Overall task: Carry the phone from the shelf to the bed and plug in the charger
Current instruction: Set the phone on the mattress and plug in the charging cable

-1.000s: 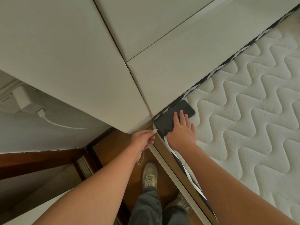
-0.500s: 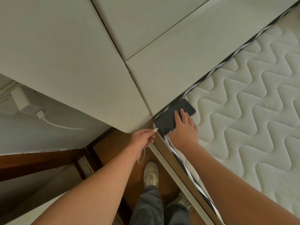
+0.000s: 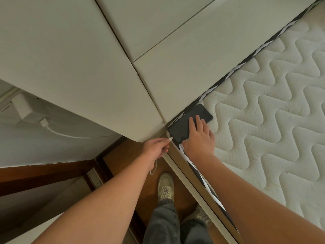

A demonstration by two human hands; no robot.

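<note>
Black glass-faced slab phone [image 3: 184, 127] lies on the quilted white mattress [image 3: 263, 120], pinned flat under the right hand [image 3: 199, 140]. Left hand [image 3: 154, 148], just beside it, pinches the white charger plug [image 3: 170, 139] at the phone's near end. Phone looks rigid, slick, light; best steadied by its edges.

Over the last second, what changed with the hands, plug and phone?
Hardly anything: the left hand keeps pinching the white plug at the phone end, and the right hand stays flat on the phone at the mattress corner. Nothing grasped or released.
</note>
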